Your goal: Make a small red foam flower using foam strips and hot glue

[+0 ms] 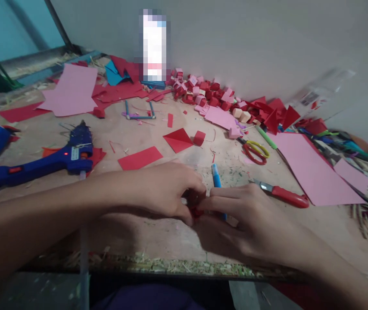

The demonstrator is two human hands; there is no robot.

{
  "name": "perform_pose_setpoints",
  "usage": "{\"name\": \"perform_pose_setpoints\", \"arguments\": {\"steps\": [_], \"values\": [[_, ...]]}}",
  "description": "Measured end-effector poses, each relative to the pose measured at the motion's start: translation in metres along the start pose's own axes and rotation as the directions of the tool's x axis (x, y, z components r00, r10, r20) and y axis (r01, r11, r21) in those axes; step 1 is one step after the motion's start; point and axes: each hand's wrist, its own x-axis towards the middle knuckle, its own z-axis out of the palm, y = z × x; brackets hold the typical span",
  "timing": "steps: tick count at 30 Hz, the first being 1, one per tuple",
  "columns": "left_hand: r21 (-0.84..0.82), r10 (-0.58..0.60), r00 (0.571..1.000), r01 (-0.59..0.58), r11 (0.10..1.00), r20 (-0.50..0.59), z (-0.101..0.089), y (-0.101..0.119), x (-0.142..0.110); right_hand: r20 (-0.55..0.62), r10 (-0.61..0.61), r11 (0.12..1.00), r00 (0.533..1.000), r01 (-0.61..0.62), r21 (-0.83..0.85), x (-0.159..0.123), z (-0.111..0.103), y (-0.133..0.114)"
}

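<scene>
Left hand [174,189] and right hand [251,215] pinching small red piece [198,212] between them, mostly hidden. Blue pen-like tool [215,174] partly behind right hand; knife [289,196] just beyond; glue gun [78,151] left of left hand.

left hand [173,189]: curled, pinching | right hand [247,213]: pinching, just beside left | forearms [57,206]: slanted inward

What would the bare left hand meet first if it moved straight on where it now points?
Probably the bare right hand, just ahead, at the small red piece; exact depth is unclear.
</scene>
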Motion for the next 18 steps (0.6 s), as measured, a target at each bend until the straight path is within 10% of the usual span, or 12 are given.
{"name": "perform_pose_setpoints", "arguments": {"steps": [18], "values": [[-0.167, -0.081, 0.994, 0.069, 0.984, -0.069, 0.002, 0.0043, -0.0054, -0.236, -0.08, 0.981, 0.968, 0.119, 0.153, 0.0001, 0.0096, 0.0069]]}}
